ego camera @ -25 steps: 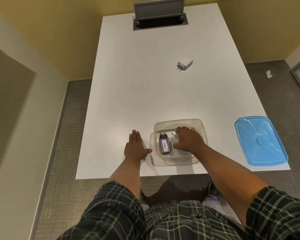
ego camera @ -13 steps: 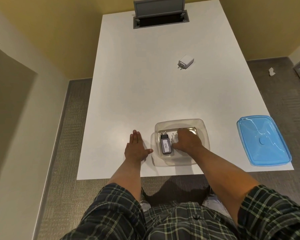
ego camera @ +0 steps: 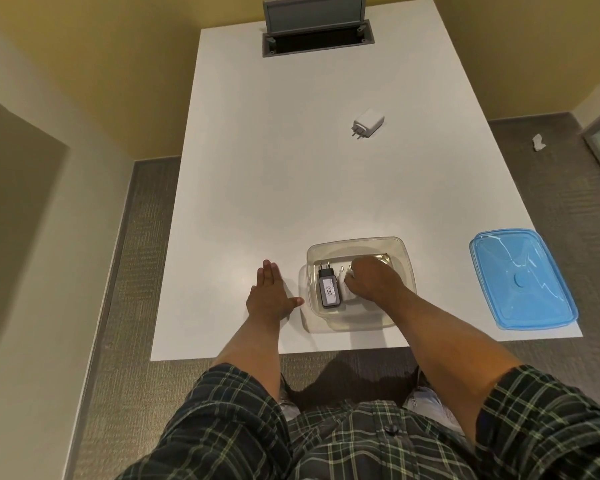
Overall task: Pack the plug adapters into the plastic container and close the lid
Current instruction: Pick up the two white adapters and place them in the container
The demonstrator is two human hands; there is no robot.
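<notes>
A clear plastic container [ego camera: 404,252] stands near the table's front edge. Inside it lies a black plug adapter [ego camera: 329,289] with a white label, prongs pointing away from me. Beside it sits a white plug adapter [ego camera: 344,285], and my right hand [ego camera: 373,278] is inside the container, closed over it. My left hand [ego camera: 269,296] lies flat on the table, fingers apart, its thumb close to the container's left wall. Another white plug adapter [ego camera: 368,123] lies alone far up the table. The blue lid [ego camera: 522,284] rests at the front right corner.
A grey cable hatch [ego camera: 317,39] stands open at the far end of the white table [ego camera: 257,168]. Carpet floor surrounds the table; a white scrap [ego camera: 537,143] lies on it at the right. The lid slightly overhangs the table's right edge.
My right hand has pressed a little lower and further left inside the container, next to the black adapter. My left hand has stayed flat in place.
</notes>
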